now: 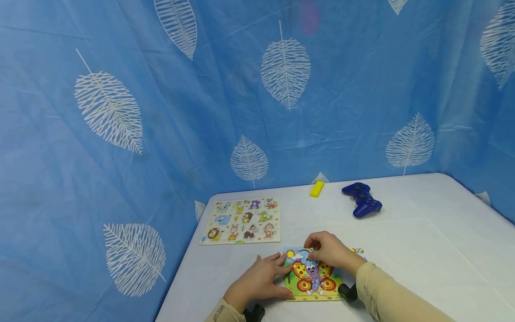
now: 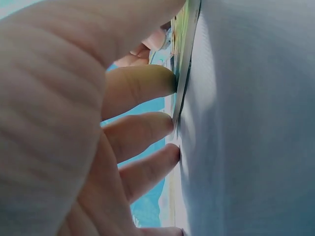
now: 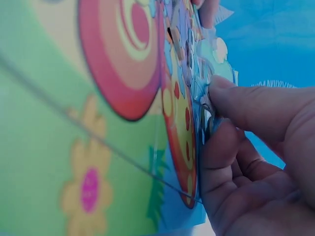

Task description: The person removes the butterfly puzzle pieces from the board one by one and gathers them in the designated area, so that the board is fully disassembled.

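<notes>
A butterfly jigsaw puzzle [image 1: 297,286] on a flat board lies near the front of the table. My left hand [image 1: 263,277] rests at the board's left edge, fingers spread and fairly straight. In the left wrist view, fingertips [image 2: 165,81] touch the thin board edge. Over the puzzle's upper part, my right hand [image 1: 330,250] pinches a small puzzle piece [image 3: 208,109] between thumb and index finger. The right wrist view shows that piece at the board's surface, mostly covered by the fingers; whether it is seated cannot be told.
Behind the right wrist lies a colourful printed piece [image 1: 358,252], partly hidden. An animal puzzle board [image 1: 241,223] is at the back left of the white table [image 1: 422,250]. Farther back are a yellow block [image 1: 317,189] and a blue game controller [image 1: 362,200]. A blue leaf-patterned curtain [image 1: 342,89] hangs behind.
</notes>
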A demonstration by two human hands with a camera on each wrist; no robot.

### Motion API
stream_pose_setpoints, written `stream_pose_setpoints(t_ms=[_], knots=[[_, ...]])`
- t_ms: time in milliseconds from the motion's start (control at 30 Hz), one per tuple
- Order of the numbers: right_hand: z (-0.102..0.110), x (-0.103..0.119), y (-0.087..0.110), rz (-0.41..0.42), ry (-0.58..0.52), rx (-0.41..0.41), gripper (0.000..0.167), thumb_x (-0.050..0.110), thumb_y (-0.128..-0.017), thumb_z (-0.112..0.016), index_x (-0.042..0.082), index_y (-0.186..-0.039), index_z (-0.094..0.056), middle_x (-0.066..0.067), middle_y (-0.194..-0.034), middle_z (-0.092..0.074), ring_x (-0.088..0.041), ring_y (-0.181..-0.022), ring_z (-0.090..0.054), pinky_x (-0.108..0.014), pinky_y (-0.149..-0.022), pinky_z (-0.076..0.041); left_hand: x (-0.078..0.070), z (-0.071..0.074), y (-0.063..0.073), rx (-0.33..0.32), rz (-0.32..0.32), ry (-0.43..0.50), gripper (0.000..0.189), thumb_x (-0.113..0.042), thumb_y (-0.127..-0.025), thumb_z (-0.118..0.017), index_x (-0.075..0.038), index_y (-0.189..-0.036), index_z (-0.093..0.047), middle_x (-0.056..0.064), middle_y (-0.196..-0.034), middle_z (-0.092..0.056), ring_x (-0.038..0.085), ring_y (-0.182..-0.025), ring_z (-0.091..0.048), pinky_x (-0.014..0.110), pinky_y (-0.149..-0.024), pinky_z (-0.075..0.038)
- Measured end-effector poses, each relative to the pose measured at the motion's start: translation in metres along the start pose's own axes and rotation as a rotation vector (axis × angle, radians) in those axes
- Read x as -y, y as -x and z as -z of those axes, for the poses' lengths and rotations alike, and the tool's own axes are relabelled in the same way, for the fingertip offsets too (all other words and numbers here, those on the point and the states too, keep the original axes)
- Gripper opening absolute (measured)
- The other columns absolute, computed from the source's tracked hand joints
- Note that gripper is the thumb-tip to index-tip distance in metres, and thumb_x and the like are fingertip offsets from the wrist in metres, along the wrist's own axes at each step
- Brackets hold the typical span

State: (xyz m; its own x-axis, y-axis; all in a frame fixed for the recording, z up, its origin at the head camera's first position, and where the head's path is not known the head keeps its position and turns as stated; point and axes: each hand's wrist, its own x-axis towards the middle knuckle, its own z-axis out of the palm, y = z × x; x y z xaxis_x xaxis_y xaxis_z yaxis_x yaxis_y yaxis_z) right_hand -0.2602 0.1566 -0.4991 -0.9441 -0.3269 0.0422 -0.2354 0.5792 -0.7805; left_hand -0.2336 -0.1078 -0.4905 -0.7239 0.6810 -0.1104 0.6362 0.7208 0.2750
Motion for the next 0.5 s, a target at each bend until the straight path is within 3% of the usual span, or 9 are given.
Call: stream_pose_setpoints(t_ms=[333, 500], knots=[[0.0005, 0.0010, 0.0029, 0.032, -0.069, -0.002, 0.007, 0.005, -0.092, -0.073, 0.010, -0.098, -0.074, 0.002, -0.088, -0.070, -0.015, -0.082, -0.062, -0.032, -0.075, -0.051, -0.0010, -0.0003, -0.0009, 0.005, 0.037, 0.012, 0.064, -0.061, -0.087, -0.075, -0.034, -0.143, -0.062, -0.004, -0.160, -0.044, 0.027, -0.148, -0.043, 0.078, -0.104, -0.035], [0.0005, 0.0041, 0.0044, 0.028, -0.067, -0.002, 0.003, 0.007, -0.096, -0.070, 0.007, -0.097, -0.072, 0.001, -0.086, -0.067, -0.016, -0.079, -0.060, -0.031, -0.073, -0.049, -0.0018, -0.0006, -0.0008, -0.010, 0.043, 0.042, 0.063, -0.059, -0.086, -0.077, -0.033, -0.141, -0.064, -0.004, -0.161, -0.044, 0.028, -0.148, -0.044, 0.079, -0.105, -0.034]])
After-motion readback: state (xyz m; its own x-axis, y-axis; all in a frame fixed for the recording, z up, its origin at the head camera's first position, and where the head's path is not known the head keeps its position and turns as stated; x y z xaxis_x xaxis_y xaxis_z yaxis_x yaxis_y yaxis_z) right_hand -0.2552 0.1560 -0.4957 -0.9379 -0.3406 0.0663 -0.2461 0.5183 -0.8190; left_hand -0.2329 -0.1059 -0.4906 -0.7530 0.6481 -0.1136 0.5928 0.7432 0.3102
